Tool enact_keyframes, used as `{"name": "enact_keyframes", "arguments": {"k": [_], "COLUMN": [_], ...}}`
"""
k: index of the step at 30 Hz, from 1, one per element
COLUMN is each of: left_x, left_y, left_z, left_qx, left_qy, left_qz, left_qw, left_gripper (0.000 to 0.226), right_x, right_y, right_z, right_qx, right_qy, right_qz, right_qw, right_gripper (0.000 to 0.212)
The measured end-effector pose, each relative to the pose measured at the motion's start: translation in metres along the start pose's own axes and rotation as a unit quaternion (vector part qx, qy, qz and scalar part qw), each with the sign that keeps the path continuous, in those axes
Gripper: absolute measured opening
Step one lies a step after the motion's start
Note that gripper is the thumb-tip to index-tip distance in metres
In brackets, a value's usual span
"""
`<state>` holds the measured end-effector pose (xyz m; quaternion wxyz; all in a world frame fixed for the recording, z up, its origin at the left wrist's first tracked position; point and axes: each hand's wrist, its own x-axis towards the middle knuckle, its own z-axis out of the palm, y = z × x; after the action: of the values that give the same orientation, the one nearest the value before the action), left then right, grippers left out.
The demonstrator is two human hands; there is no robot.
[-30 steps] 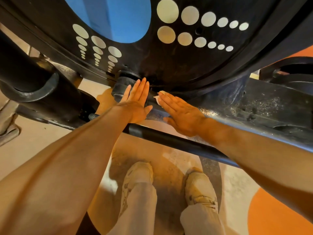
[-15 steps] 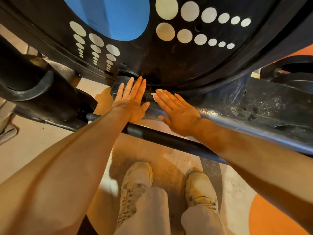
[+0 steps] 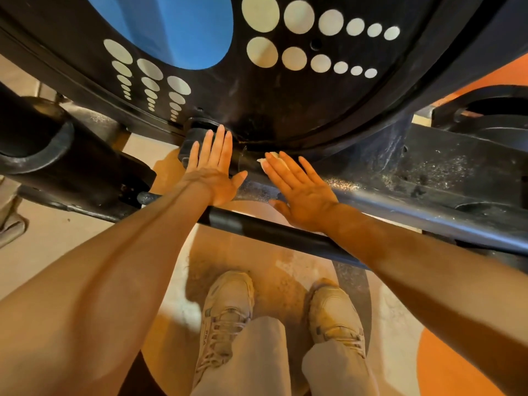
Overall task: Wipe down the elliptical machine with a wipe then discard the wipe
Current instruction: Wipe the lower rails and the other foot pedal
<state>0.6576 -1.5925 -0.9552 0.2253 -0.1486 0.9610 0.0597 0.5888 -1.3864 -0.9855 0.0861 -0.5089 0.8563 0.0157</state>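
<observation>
A: Where do we stand with the wiping?

B: In the middle of it, as we judge. Our right hand (image 3: 303, 192) lies flat, fingers straight, pressing the wipe (image 3: 271, 161) against the low frame of the elliptical machine (image 3: 285, 115). Only a small white corner of the wipe shows, past the fingertips (image 3: 267, 167).

A: And the other hand?

B: Our left hand (image 3: 214, 170) is spread flat too, grasping nothing, resting on the dark hub (image 3: 194, 138) just beside the right hand. The two are near each other but apart.

A: What is left to do?

B: Plenty, we think. To the right of our right hand the frame plate (image 3: 445, 167) carries pale dust and speckles, so that stretch looks unwiped. The grey rail (image 3: 400, 201) under the right wrist also looks gritty. The discarding has not begun, since the wipe is under our hand and we see no bin.

A: And the big cover above the hands?

B: The black housing has a blue patch (image 3: 183, 30) and rows of pale dots (image 3: 314, 38). We cannot tell whether it has been wiped.

A: The room?

B: Below our arms there is a floor (image 3: 71, 232) of beige with an orange area (image 3: 445, 364), grimy around our shoes (image 3: 228, 304). A black bar (image 3: 271, 232) crosses beneath both wrists.
</observation>
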Motion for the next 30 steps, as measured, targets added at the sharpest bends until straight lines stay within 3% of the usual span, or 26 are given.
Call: {"name": "enact_keyframes", "arguments": {"k": [6,17,26,30], "left_x": [0.000,0.003,0.005,0.005], "left_y": [0.001,0.001,0.002,0.002], "left_z": [-0.002,0.000,0.000,-0.001], "left_qx": [-0.005,0.011,0.021,0.028], "left_qy": [-0.013,-0.015,-0.027,-0.033], "left_qz": [0.032,0.042,0.034,0.029], "left_qw": [0.999,0.999,0.999,0.999], "left_gripper": [0.078,0.084,0.086,0.087], "right_x": [-0.029,-0.030,-0.097,-0.079], "right_y": [0.022,0.020,0.067,0.055], "right_z": [0.001,-0.006,-0.009,-0.007], "right_qx": [-0.051,0.020,-0.024,-0.041], "right_qy": [-0.010,-0.018,-0.081,-0.045], "right_qz": [-0.039,-0.001,0.052,0.030], "right_qw": [0.998,1.000,0.995,0.998], "right_gripper": [0.067,0.071,0.073,0.075]}}
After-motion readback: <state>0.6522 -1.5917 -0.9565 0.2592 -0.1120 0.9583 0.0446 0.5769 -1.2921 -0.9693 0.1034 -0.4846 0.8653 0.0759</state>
